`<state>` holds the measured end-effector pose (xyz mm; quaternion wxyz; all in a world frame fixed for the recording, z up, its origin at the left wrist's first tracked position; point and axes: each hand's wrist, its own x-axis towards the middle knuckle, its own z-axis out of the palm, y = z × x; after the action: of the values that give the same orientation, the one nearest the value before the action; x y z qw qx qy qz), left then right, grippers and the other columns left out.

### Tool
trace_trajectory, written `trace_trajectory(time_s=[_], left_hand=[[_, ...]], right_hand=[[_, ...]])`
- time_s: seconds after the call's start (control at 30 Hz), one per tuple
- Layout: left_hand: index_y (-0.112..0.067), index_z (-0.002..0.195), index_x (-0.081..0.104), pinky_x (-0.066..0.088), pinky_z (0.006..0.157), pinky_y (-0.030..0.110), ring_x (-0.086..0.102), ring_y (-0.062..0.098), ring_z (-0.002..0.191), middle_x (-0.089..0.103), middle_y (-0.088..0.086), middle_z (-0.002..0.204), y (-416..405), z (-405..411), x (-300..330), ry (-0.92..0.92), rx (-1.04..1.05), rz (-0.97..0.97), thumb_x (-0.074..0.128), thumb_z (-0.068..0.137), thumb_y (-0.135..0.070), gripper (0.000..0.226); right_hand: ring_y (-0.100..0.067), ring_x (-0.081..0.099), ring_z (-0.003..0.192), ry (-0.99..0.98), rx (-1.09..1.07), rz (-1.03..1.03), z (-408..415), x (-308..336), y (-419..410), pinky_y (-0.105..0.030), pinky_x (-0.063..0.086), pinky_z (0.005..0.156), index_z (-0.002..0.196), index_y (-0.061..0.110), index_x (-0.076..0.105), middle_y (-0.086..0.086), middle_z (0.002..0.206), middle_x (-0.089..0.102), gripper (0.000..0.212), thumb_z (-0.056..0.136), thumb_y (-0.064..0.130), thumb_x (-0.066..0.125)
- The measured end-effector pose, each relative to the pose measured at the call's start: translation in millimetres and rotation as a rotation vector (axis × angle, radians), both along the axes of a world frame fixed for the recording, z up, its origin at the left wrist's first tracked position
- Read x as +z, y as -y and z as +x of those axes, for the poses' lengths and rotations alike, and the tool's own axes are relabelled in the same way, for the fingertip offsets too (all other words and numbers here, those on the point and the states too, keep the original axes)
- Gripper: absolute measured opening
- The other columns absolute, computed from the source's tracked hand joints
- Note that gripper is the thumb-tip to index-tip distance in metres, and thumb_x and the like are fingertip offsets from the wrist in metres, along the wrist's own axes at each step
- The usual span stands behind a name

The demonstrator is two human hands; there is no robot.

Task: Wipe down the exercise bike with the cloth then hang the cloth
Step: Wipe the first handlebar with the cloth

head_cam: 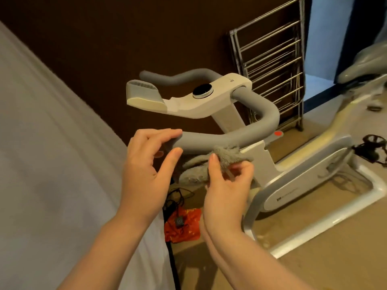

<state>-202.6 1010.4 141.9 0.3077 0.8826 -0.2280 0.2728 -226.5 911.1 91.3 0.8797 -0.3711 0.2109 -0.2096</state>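
Right hand (226, 181) pinches cloth (201, 168); left hand (146, 162) grip open.

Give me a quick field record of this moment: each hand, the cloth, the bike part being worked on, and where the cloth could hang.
left hand: open, fingertips at the tip of the near handlebar
right hand: pinches the grey cloth
cloth: bunched under the handlebar, touching it
bike console: untouched
hanging spot: metal drying rack behind the bike, against the wall
floor: red bag with black cables
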Motion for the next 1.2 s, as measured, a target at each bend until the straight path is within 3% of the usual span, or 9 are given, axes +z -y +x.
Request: trace_trajectory(time_s=[0.1,0.2,0.33,0.5,0.6,0.83,1.0,1.1,1.2], left_hand=[[-0.026,0.121,0.063,0.051,0.088,0.03,0.053,0.015,0.109,0.049,-0.016,0.109,-4,3,1,0.009,-0.011,0.013,0.059,0.092,-0.027,0.029],[-0.024,0.121,0.063,0.051,0.087,0.03,0.054,0.017,0.109,0.05,-0.016,0.109,-2,2,-1,0.022,-0.027,-0.002,0.059,0.092,-0.026,0.029],[-0.025,0.12,0.063,0.049,0.089,0.027,0.053,0.017,0.11,0.047,-0.023,0.112,2,1,-4,0.02,-0.012,-0.053,0.058,0.092,-0.025,0.028],[-0.025,0.118,0.064,0.051,0.09,0.03,0.054,0.017,0.114,0.051,-0.014,0.116,6,0,-8,-0.009,-0.03,-0.151,0.058,0.092,-0.022,0.027],[-0.025,0.118,0.063,0.054,0.091,0.034,0.052,0.013,0.119,0.049,-0.011,0.123,13,-3,-15,-0.075,-0.016,-0.276,0.057,0.094,-0.022,0.026],[-0.028,0.121,0.061,0.049,0.089,0.015,0.049,0.005,0.12,0.048,-0.01,0.126,17,-5,-18,-0.07,0.018,-0.291,0.054,0.095,-0.023,0.027],[-0.026,0.124,0.058,0.045,0.09,0.01,0.048,0.003,0.121,0.046,-0.007,0.131,19,-8,-20,-0.075,0.021,-0.293,0.051,0.098,-0.017,0.028],[-0.026,0.127,0.057,0.044,0.095,0.012,0.047,0.002,0.123,0.045,-0.008,0.133,13,-10,-16,-0.151,-0.028,-0.288,0.053,0.097,-0.015,0.033],[-0.024,0.128,0.057,0.043,0.09,0.006,0.046,-0.002,0.122,0.045,-0.007,0.133,15,-12,-14,-0.13,0.001,-0.27,0.05,0.097,-0.011,0.034]], right_hand=[[-0.012,0.067,0.098,0.099,0.087,0.035,-6,4,-9,-0.034,0.055,0.085,0.102,0.019,0.055,0.003,0.1,0.069,0.019,0.087,0.015,0.066],[-0.007,0.069,0.09,0.108,0.011,0.111,-2,2,6,-0.03,0.056,0.077,0.101,0.014,0.051,0.011,0.088,0.071,0.018,0.088,0.014,0.064],[-0.014,0.068,0.098,0.197,0.12,-0.053,-11,11,-9,-0.034,0.057,0.083,0.103,0.018,0.054,0.001,0.101,0.069,0.02,0.087,0.015,0.066],[-0.012,0.068,0.085,0.064,-0.049,0.088,-1,3,12,-0.039,0.058,0.078,0.093,0.018,0.049,0.0,0.091,0.065,0.016,0.09,0.019,0.064],[-0.006,0.068,0.086,0.015,0.092,-0.006,-1,6,-6,-0.038,0.057,0.081,0.095,0.022,0.051,0.004,0.095,0.066,0.014,0.09,0.022,0.064],[-0.004,0.066,0.074,-0.047,0.024,0.038,0,1,7,-0.034,0.058,0.073,0.09,0.018,0.045,0.002,0.087,0.067,0.016,0.092,0.022,0.06],[-0.01,0.069,0.093,0.132,0.187,0.075,-11,13,-11,-0.03,0.057,0.079,0.099,0.014,0.052,0.0,0.097,0.069,0.01,0.092,0.012,0.059],[-0.012,0.069,0.093,0.087,0.081,0.109,-6,6,-2,-0.032,0.057,0.08,0.096,0.013,0.051,0.001,0.095,0.069,0.01,0.092,0.016,0.059],[-0.007,0.068,0.09,0.095,0.167,0.055,-10,16,-20,-0.03,0.056,0.079,0.096,0.016,0.053,0.002,0.094,0.069,0.008,0.092,0.014,0.06]])
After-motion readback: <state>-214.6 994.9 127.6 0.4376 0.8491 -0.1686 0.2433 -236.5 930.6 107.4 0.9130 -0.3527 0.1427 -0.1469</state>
